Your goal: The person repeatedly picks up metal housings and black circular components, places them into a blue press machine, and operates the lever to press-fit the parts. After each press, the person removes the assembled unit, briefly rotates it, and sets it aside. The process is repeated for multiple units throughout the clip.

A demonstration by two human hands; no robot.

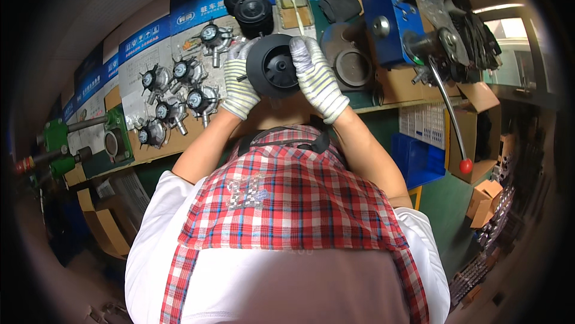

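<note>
— What do the hands have?

— Both are in striped knit work gloves and share one thing: a round black plastic housing (274,65) with a ribbed hub, held above the near edge of the table (365,101). The left hand (239,81) has its grip closed around the housing's left rim; the right hand (316,78) is wrapped over the right rim, fingers curled down the side.

— Any containers close by?

— A shallow rectangular metal tray (293,5) sits toward the far edge of the table, just beyond the housing. A pale stick-like tool (297,17) lies in it on a brownish bottom; what else it holds cannot be told. Just left of the tray stand two more black round housings (248,6), touching each other.

— And to the left?

— A group of metal valve-like assemblies with black finned hubs (179,93) lies on a light sheet toward the left end of the table.

— On the right?

— A blue press (389,18) with a long lever ending in a red knob (466,166). Beneath the table's right end, a blue plastic bin (419,159) and open cardboard boxes (486,201); their contents cannot be made out.
</note>
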